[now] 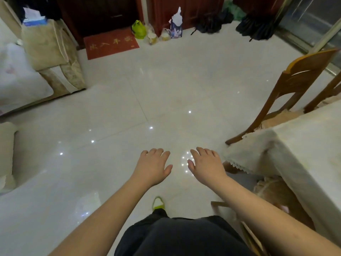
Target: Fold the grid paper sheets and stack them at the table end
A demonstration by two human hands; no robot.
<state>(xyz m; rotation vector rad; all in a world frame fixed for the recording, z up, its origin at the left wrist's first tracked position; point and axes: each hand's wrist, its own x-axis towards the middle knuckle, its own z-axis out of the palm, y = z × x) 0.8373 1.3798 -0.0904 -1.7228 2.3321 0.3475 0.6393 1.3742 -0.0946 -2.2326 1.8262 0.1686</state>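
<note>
Hands reached forward over the glossy tiled floor point(110, 111), both held palm down with nothing in them. The left hand point(154, 166) had its fingers loosely extended and slightly spread; the right hand point(205, 163) lay the same way, released, its thumb pointing toward the left one. The two were near each other but apart, with bright reflected light spots on the tile between them.

The table point(302, 145), covered by a pale cloth with a lace edge, stood at the right, its near corner just right of the right hand. No grid paper sheets could be seen on the part of the table that showed, nor anywhere else in view, so their place cannot be told. A wooden chair point(295, 84) stood at the far side of the table, tilted toward it.

Below the arms, dark clothing and a green-trimmed shoe point(157, 203) showed at the near edge. At the far left sat a beige sofa point(51, 47) with a tissue box point(34, 20) on its arm. A red doormat point(110, 44) lay before dark wooden doors at the far side, with a green bag point(138, 29) and several other bags to its right.
</note>
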